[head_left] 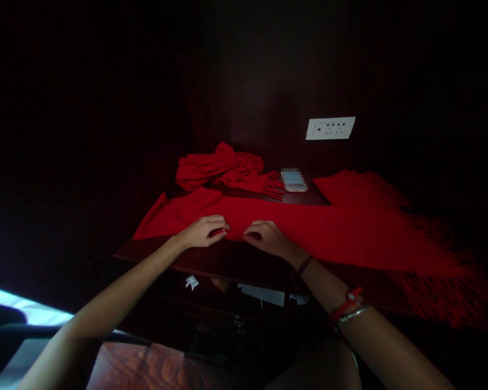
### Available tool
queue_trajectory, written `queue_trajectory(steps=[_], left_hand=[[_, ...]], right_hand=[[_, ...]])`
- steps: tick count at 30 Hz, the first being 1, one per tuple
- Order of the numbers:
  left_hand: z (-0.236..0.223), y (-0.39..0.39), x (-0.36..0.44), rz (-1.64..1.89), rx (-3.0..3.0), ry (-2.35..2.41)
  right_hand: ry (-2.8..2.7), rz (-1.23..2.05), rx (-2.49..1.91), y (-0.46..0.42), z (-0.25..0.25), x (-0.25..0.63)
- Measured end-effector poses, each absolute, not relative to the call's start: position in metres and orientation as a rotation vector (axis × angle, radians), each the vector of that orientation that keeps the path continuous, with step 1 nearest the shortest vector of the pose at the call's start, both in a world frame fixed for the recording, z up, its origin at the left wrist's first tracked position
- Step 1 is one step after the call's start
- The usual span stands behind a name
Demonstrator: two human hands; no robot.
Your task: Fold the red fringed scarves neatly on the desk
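Observation:
A long red scarf (pixel 341 233) lies spread flat and lengthwise along the dark table, its fringe trailing to the right. At its near edge, left of the middle, my left hand (pixel 205 230) has its fingers curled toward the thumb, pinching the cloth. A short gap to the right, my right hand (pixel 266 235) pinches the same edge between thumb and fingers. How much cloth each hand holds is hidden by the fingers. Behind this scarf sits a second red scarf (pixel 219 168), bunched up with its fringe to the right.
Beyond the scarf lies a phone (pixel 294 180). A folded red cloth (pixel 360 188) is at the back right. A white socket panel (pixel 331 128) is on the dark wall. Under the table (pixel 211 262), an open shelf holds crumpled paper (pixel 192 282) and a pale strip (pixel 262 294).

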State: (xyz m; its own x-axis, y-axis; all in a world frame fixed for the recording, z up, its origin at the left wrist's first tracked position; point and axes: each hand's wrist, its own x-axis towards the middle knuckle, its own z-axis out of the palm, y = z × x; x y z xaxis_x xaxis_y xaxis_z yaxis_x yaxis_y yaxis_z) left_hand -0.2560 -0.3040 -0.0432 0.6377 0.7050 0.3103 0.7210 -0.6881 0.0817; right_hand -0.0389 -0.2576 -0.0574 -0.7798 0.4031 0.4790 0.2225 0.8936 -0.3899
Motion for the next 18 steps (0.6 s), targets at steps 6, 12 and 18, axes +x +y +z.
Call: queue_trajectory(steps=[6, 12, 18], left_hand=[[-0.0439, -0.3043, -0.2572, -0.462, -2.802, -1.186], [-0.0451, -0.3038, -0.2575, -0.466, -2.791, -1.174], [-0.0431, -0.304, -0.2558, -0.45, -2.799, -1.19]], right_hand=[[-2.481, 0.436, -0.444, -0.2585, -0.0551, -0.038], [-2.465, 0.435, -0.429, -0.2576, -0.0569, -0.038], [-2.444, 0.455, -0.447, -0.2559, -0.061, -0.0381]])
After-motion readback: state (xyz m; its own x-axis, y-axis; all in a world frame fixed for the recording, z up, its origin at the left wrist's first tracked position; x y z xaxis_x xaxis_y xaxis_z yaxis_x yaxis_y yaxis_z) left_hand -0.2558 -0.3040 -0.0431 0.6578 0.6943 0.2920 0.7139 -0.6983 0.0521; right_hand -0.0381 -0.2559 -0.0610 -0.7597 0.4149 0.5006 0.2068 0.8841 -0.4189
